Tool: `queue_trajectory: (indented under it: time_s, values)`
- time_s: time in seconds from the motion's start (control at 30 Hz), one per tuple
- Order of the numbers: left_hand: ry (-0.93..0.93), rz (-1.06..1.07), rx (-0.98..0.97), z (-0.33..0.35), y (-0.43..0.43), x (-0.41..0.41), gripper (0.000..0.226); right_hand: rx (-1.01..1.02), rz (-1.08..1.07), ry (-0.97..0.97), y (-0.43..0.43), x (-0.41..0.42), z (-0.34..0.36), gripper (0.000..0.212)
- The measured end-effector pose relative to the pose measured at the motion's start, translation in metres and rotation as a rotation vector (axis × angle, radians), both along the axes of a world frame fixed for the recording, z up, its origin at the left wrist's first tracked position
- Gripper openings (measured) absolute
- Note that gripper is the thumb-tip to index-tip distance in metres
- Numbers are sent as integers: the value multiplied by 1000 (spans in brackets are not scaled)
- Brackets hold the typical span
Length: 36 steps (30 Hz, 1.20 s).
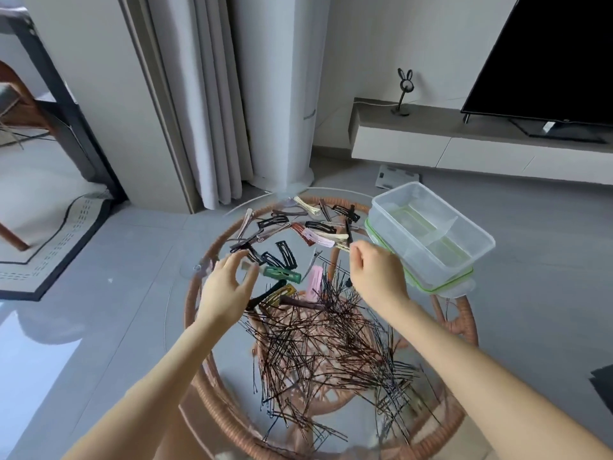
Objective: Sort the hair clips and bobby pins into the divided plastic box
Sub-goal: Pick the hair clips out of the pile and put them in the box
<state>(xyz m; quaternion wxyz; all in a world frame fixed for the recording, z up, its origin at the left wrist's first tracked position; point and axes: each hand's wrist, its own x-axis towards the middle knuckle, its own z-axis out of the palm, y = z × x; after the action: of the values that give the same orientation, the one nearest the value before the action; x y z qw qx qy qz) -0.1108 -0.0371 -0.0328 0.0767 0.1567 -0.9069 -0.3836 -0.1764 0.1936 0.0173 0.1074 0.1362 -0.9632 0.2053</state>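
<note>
Pinching a pale hair clip (341,246) with right hand (376,273) fingers; left hand (227,288) fingers spread apart

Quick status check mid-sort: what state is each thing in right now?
divided plastic box: uncovered, standing on its green-rimmed lid, compartments look empty
bobby pins: loose tangled heap
hair clips: scattered, unsorted
left hand: open, above the clips
right hand: apparently pinching a pale clip
television: screen dark
</note>
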Motion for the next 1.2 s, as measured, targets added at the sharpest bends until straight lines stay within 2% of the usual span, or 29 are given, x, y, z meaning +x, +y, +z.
queue_trajectory:
  time_s: [0.17,0.4,0.47,0.53,0.63,0.77,0.97,1.03,1.1,1.17,1.2]
  values:
    - [17,63,-107,13,-16,-32,45,43,50,-161,-35,-73,2,42]
    - [-163,-60,-215,10,-33,-112,52,298,-128,-457,-73,-166,-14,68]
    - [-202,-119,-329,5,-25,-124,52,299,-136,-509,-83,-171,-23,68]
    - [-204,-166,-392,1,-16,-124,53,388,-56,-492,-94,-160,-30,63]
    - [-118,-261,-312,3,-7,-112,49,490,84,-391,-105,-127,-31,53]
    - [-66,-383,-190,9,7,-80,47,463,213,-417,-95,-77,-23,55]
    - [-32,-411,3,25,19,-33,33,459,335,-457,-61,-5,-2,48]
    - [59,-354,11,29,17,-28,31,361,404,-472,-51,8,9,46]
    - [140,-244,-18,33,13,-31,40,206,443,-467,-40,11,22,44]
    - [136,-177,-101,35,7,-37,43,52,410,-399,-30,8,31,41]
    - [75,-173,-152,33,6,-39,43,-8,363,-352,-24,2,32,39]
